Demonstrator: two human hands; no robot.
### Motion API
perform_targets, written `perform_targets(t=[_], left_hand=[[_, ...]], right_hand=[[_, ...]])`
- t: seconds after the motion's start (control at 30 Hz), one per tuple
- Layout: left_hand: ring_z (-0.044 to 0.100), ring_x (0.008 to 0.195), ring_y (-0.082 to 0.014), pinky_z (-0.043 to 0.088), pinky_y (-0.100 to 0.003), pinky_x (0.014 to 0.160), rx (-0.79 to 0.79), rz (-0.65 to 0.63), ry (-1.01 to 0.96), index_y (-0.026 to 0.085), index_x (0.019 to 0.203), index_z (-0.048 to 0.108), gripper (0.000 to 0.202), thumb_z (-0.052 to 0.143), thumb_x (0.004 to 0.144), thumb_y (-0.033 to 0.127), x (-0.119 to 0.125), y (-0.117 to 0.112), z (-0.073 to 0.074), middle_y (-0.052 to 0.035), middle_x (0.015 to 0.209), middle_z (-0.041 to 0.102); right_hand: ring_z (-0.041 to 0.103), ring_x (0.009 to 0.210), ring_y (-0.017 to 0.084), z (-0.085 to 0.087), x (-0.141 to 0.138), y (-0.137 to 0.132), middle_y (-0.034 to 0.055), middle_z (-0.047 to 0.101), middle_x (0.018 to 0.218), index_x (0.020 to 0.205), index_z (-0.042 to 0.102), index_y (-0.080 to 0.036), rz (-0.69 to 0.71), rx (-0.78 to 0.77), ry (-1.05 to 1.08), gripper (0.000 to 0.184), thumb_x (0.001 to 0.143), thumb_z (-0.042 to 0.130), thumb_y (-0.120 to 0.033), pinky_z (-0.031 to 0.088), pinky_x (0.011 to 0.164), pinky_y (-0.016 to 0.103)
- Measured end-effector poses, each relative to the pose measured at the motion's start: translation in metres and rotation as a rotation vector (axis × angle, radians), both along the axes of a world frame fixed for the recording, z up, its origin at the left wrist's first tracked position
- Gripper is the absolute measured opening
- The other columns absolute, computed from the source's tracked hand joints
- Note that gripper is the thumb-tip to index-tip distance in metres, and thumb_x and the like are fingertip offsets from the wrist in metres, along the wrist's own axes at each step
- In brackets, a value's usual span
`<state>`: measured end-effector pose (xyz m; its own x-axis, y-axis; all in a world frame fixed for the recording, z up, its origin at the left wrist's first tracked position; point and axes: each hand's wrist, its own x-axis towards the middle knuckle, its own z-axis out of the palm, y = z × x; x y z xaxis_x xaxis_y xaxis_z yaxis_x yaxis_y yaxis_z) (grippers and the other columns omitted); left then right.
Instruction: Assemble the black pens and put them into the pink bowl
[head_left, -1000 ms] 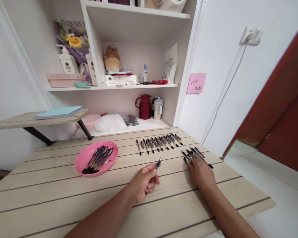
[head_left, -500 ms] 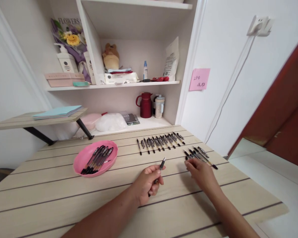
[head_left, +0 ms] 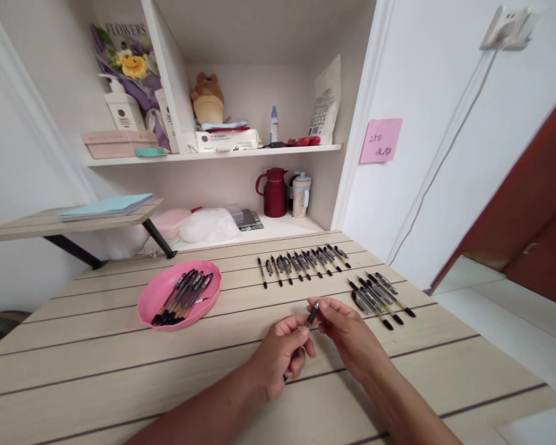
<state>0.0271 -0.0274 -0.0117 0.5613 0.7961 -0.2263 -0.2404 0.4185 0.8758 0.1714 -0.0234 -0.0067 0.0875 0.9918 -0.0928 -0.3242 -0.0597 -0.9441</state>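
Note:
My left hand (head_left: pixel 290 352) is closed around a pen (head_left: pixel 313 314), its dark grip and silvery tip pointing up and away from me. At that tip, the thumb and fingers of my right hand (head_left: pixel 347 330) pinch together. Part of the pen is hidden inside my left fist. To the right of my hands lies a small group of pens and separate pen parts (head_left: pixel 382 298). Farther back, a long row of similar pens and parts (head_left: pixel 301 266) lies side by side. On the left, a pink dish (head_left: pixel 144 309) holds several dark-capped pens (head_left: pixel 183 298).
A small raised stand (head_left: pixel 23 227) with blue paper (head_left: pixel 106 206) on it rises at the left back. Behind the table, shelves (head_left: pixel 259 152) hold a red jug (head_left: pixel 275 193), a patterned cup (head_left: pixel 301 196) and a plastic bag (head_left: pixel 208 225). The table's right edge borders a white floor.
My right hand has left the right-hand group of pens and come over to the tip of the pen in my left hand. The view has shifted slightly.

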Motion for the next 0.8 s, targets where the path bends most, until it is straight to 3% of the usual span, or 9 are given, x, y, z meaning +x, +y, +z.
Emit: perform_targets(t=[0.17, 0.3, 0.47, 0.6, 0.8], left_hand=[[0.027, 0.030, 0.0006, 0.012, -0.017, 0.031, 0.024, -0.043, -0.008, 0.016, 0.103, 0.052, 0.038, 0.057, 0.073, 0.040, -0.0002, 0.0012, -0.0004, 0.0039, 0.060, 0.052], [0.026, 0.029, 0.0003, 0.012, -0.017, 0.031, 0.027, -0.043, 0.003, 0.017, 0.105, 0.051, 0.038, 0.055, 0.075, 0.040, 0.0005, 0.0016, -0.0007, 0.0041, 0.059, 0.052], [0.025, 0.030, 0.0003, 0.011, -0.017, 0.032, 0.020, -0.042, 0.009, 0.017, 0.104, 0.051, 0.035, 0.053, 0.077, 0.039, -0.0003, 0.0011, -0.0012, 0.0039, 0.059, 0.051], [0.025, 0.030, 0.0003, 0.012, -0.017, 0.032, 0.033, -0.056, 0.001, 0.016, 0.106, 0.051, 0.037, 0.052, 0.077, 0.040, -0.0011, 0.0008, -0.0021, 0.0038, 0.059, 0.051], [0.023, 0.029, 0.0007, 0.011, -0.016, 0.032, 0.023, -0.066, 0.005, 0.016, 0.104, 0.051, 0.038, 0.055, 0.075, 0.041, -0.0008, 0.0021, -0.0026, 0.0050, 0.056, 0.050]], right_hand=[[0.050, 0.057, 0.011, 0.0020, -0.0022, -0.0018, 0.0004, 0.058, 0.060, 0.062, 0.059, -0.017, 0.019, 0.053, 0.005, 0.026, 0.062, 0.068, -0.042, 0.039, 0.059, 0.025], [0.055, 0.070, 0.015, 0.0016, -0.0020, -0.0022, 0.0050, 0.064, 0.083, 0.083, 0.063, -0.019, 0.053, 0.032, 0.100, 0.030, 0.065, 0.066, -0.042, 0.042, 0.066, 0.029], [0.054, 0.063, 0.014, 0.0007, -0.0011, -0.0032, 0.0037, 0.062, 0.070, 0.069, 0.063, -0.017, 0.028, 0.039, 0.110, 0.024, 0.061, 0.070, -0.039, 0.043, 0.065, 0.029], [0.058, 0.078, 0.019, 0.0008, 0.0000, -0.0039, 0.0076, 0.065, 0.087, 0.086, 0.064, -0.019, 0.097, 0.001, 0.230, 0.033, 0.064, 0.066, -0.044, 0.045, 0.070, 0.034], [0.053, 0.060, 0.011, -0.0029, -0.0008, -0.0011, 0.0035, 0.064, 0.075, 0.068, 0.064, -0.016, 0.047, 0.048, 0.163, 0.021, 0.062, 0.070, -0.036, 0.043, 0.063, 0.026]])
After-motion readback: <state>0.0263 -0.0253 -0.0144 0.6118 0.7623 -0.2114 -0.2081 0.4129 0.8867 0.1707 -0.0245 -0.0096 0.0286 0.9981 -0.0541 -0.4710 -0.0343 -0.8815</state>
